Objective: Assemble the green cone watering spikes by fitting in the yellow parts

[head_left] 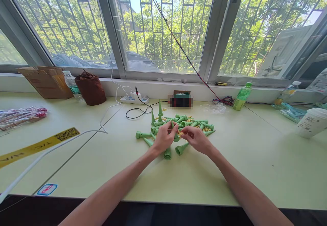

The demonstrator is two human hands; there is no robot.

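Note:
My left hand is closed around a green plastic plant watering spike, its wide end pointing down towards me. My right hand pinches a small yellow plastic piece against the side of that spike; whether it is seated in the spike I cannot tell. Around both hands lies a loose pile of green spikes mixed with small yellow pieces. One spike stands upright behind my left hand. Two spikes lie in front, a hollow-ended one and another below my right hand.
Along the window wall are a cardboard box, a brown bag, a power strip, a blurred device and a green bottle. A white cable crosses the left side. A white cup stands right.

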